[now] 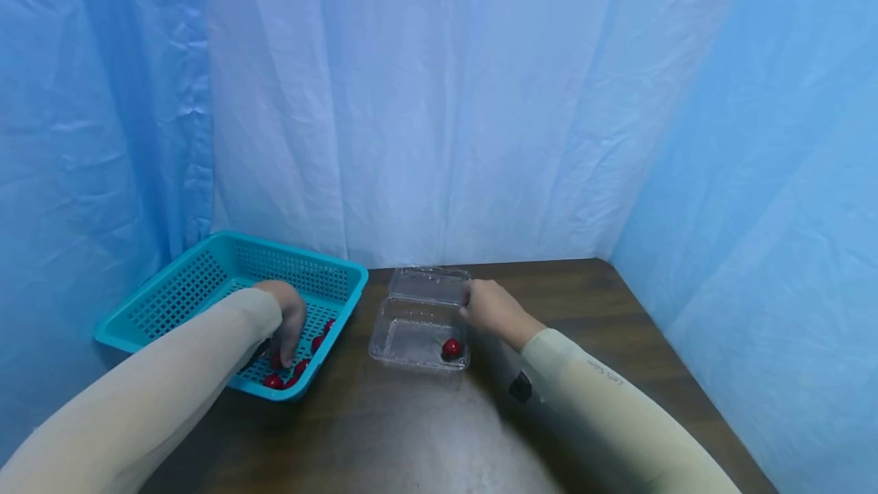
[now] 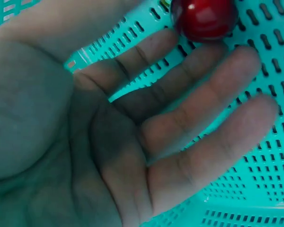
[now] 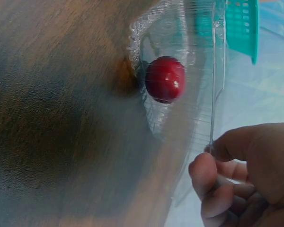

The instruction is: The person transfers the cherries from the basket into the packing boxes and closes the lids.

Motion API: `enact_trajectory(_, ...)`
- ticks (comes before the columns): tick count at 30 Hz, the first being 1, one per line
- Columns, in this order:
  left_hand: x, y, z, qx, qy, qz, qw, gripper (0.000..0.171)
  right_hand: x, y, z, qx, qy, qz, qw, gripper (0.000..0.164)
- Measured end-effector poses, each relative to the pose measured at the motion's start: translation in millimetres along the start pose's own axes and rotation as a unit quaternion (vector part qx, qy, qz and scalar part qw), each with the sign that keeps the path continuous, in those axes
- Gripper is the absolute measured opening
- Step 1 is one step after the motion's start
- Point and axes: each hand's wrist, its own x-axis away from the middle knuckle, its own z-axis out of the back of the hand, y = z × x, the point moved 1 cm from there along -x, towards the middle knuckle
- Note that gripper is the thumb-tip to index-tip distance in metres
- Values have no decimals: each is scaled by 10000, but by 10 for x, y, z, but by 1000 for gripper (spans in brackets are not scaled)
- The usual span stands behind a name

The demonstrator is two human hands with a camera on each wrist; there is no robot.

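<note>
My left hand (image 1: 291,317) reaches down into a turquoise plastic basket (image 1: 343,269) on the left of the table. In the left wrist view its fingers are loosely extended, with a dark red cherry (image 2: 204,18) at the fingertips. Several more cherries (image 1: 273,381) lie along the basket's near right side. My right hand (image 1: 497,311) pinches the right rim of a clear plastic box (image 1: 405,338) between thumb and forefinger, as the right wrist view shows. One cherry (image 3: 165,79) sits inside this box, near its front right corner. The box's hinged lid (image 1: 428,284) lies folded back behind it.
The dark wooden table (image 1: 384,433) carries both containers, with the basket left of the box. Pale blue curtains (image 1: 446,113) hang behind the table and along both sides. A small black object (image 1: 520,387) shows beside my right sleeve.
</note>
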Motion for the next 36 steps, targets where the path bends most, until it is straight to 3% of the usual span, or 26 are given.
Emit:
enact_trajectory(4, 163, 80, 15, -57, 129, 94, 9999, 17, -4, 9, -11, -25, -6, -41, 10000, 4)
enact_trajectory(8, 316, 117, 40, -132, 101, -100, 9998, 11, -12, 14, -17, -57, -19, -44, 10000, 4)
enact_trajectory(11, 234, 67, 76, -216, -61, -312, 9993, 7, -10, 14, -10, -47, -43, -29, 10000, 5)
enact_trajectory(13, 90, 9, 105, -302, -158, -467, 9983, 6, -11, 14, -5, -15, -51, -14, 10000, 5)
enact_trajectory(18, -166, -117, 179, -79, -95, -838, 9964, 6, -18, 9, -6, 47, -44, -1, 10000, 6)
enact_trajectory(23, -35, -143, 286, 570, 380, -1316, 9889, 6, -13, 4, -15, 19, -49, 24, 10000, 6)
enact_trajectory(26, 113, -62, 389, 932, 618, -1567, 9813, 29, -10, 7, -22, 12, -36, 28, 10000, 6)
enact_trajectory(30, 311, 155, 539, 1005, 1167, -1996, 9677, 50, -2, 7, -30, -8, -3, 32, 10000, 6)
enact_trajectory(36, 553, 639, 599, 559, 2317, -2383, 9415, 46, 1, 6, -47, 58, 48, 33, 10000, 6)
